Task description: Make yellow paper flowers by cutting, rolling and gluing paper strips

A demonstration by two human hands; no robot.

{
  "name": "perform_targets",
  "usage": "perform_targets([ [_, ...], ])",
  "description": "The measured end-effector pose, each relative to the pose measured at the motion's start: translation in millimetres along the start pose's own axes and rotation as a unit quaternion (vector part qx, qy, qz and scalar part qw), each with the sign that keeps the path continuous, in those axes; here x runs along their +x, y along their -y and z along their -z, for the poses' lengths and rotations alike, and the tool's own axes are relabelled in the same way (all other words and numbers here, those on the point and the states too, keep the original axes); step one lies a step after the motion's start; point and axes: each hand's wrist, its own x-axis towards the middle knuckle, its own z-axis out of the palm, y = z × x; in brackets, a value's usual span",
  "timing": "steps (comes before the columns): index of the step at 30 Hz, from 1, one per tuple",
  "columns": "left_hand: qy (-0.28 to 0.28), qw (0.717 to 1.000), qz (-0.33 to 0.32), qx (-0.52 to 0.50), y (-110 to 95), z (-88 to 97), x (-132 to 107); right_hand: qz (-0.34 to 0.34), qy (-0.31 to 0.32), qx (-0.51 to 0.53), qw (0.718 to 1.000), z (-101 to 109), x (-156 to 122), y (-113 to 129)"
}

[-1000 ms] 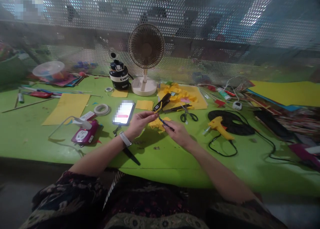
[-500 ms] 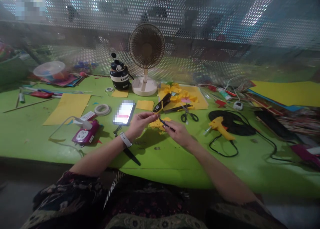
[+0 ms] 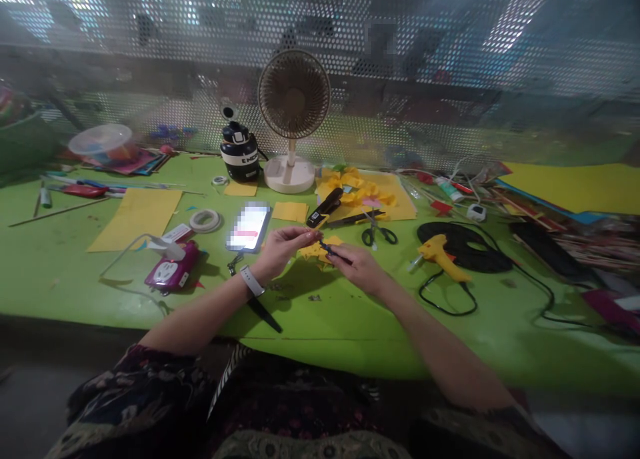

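The right hand [image 3: 360,269] grips a slim dark tool [image 3: 328,248], which points from its fingers toward the left hand [image 3: 277,251]. The left fingertips gather near the tool's tip; whether they grasp anything, I cannot tell. Yellow paper pieces [image 3: 316,249] lie below and between the hands. A stapler [image 3: 325,207] sits just beyond them, scissors [image 3: 378,235] beyond the right hand, a phone [image 3: 251,225] beside the left.
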Motion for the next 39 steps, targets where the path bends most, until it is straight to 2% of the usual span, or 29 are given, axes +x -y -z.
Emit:
perform_targets([
  [5, 0.012, 1.000, 0.005, -0.003, 2, 0.9, 0, -0.012, 0.024, 0.019, 0.999, 3, 0, 1],
  [9, 0.001, 1.000, 0.008, -0.014, 3, -1.6, 0, -0.045, 0.050, 0.019, 0.998, 3, 0, 9],
  [14, -0.060, 0.997, 0.016, -0.055, 1, -4.8, -1, -0.072, 0.000, 0.018, 0.997, -2, -1, 16],
  [17, -0.086, 0.994, 0.030, -0.068, 0, -5.9, 0, -0.059, -0.029, 0.005, 0.998, -7, -1, 16],
  [21, -0.104, 0.991, 0.033, -0.073, 2, -7.4, 1, -0.047, -0.032, -0.010, 0.998, -12, -2, 13],
  [24, -0.095, 0.993, 0.024, -0.066, 4, -6.6, 1, -0.066, -0.023, -0.010, 0.998, -11, -2, 11],
  [30, -0.037, 0.999, 0.001, -0.036, 6, -0.3, 1, -0.082, -0.020, 0.010, 0.996, -5, 0, 9],
  [39, -0.040, 0.998, 0.018, -0.054, 6, -1.8, 1, -0.098, 0.020, 0.078, 0.992, -3, 0, 7],
])
